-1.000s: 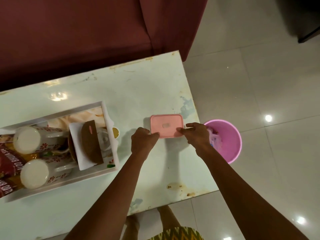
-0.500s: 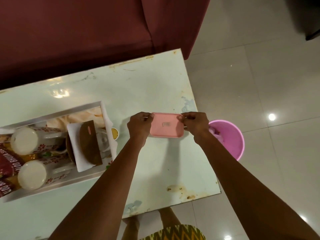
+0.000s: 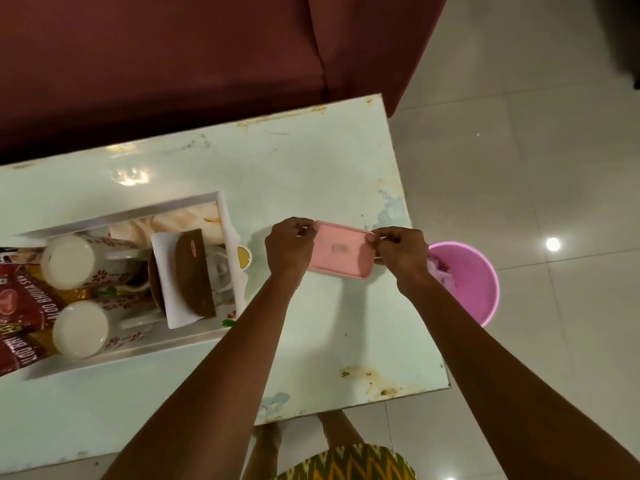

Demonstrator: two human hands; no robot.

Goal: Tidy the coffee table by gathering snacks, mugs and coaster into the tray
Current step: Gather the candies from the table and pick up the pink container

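Note:
A pink lidded snack box [image 3: 341, 250] is held above the pale green coffee table [image 3: 311, 168], tilted slightly. My left hand [image 3: 289, 245] grips its left end and my right hand [image 3: 401, 252] grips its right end. To the left stands the white tray [image 3: 194, 202]. It holds two floral mugs [image 3: 79, 261] [image 3: 86, 327] lying on their sides, red snack packets [image 3: 20, 303], a brown coaster [image 3: 194, 271] on a white napkin and a clear cup.
A pink bin [image 3: 474, 282] with some scraps stands on the tiled floor by the table's right edge. A maroon sofa [image 3: 190, 64] runs along the table's far side. The table's near right corner has rust stains [image 3: 367, 374].
Both hands have lifted the pink box off the table, and its shadow now falls on the surface below. The tray's contents have not moved.

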